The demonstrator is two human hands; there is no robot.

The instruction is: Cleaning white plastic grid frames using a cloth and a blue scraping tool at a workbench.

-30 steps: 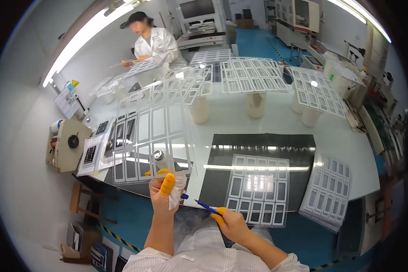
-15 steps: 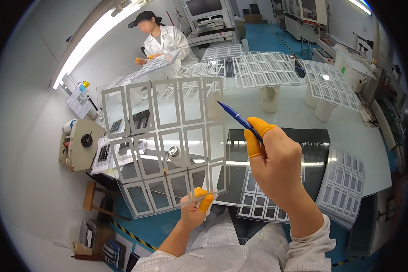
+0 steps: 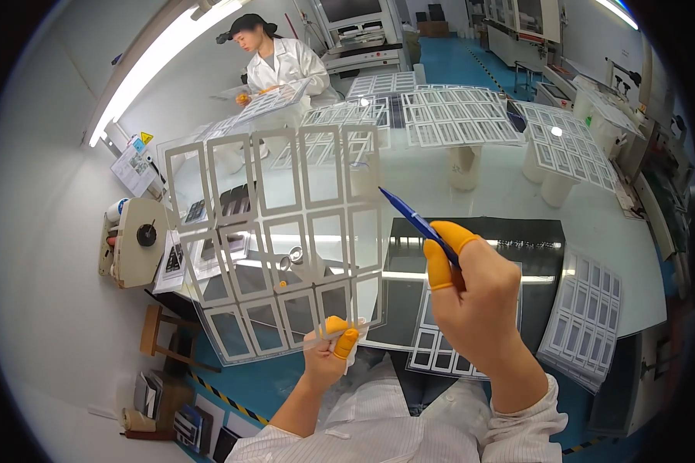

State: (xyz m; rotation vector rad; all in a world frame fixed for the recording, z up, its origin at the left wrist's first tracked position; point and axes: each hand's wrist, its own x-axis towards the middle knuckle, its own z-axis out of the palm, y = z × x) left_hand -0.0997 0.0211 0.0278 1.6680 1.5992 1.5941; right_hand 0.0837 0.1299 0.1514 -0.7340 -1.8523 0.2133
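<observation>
A clear sheet (image 3: 302,212) printed with rows of pale rectangular frames is held up, tilted, on the left. My left hand (image 3: 328,356), in orange finger cots, pinches its lower edge, with a bit of white cloth or tissue beside the fingers. My right hand (image 3: 475,285), also with orange finger cots, is closed round a blue pen-shaped tool (image 3: 409,213). The tool's dark tip points up and left, close to the sheet's right edge; I cannot tell whether it touches. Through the sheet show a small metal-topped bottle (image 3: 296,256) and dark pieces on the table.
On the glass table a black mat (image 3: 544,231) carries another framed sheet (image 3: 428,356), partly behind my right hand. A stack of sheets (image 3: 583,320) lies to its right. More sheets (image 3: 459,116) rest on white cylinders (image 3: 463,168) behind. A co-worker (image 3: 282,65) handles a sheet at the far left.
The held sheet has shifted slightly left and up. My right hand and the blue tool have moved a little right and down. The co-worker's head and hands have moved slightly.
</observation>
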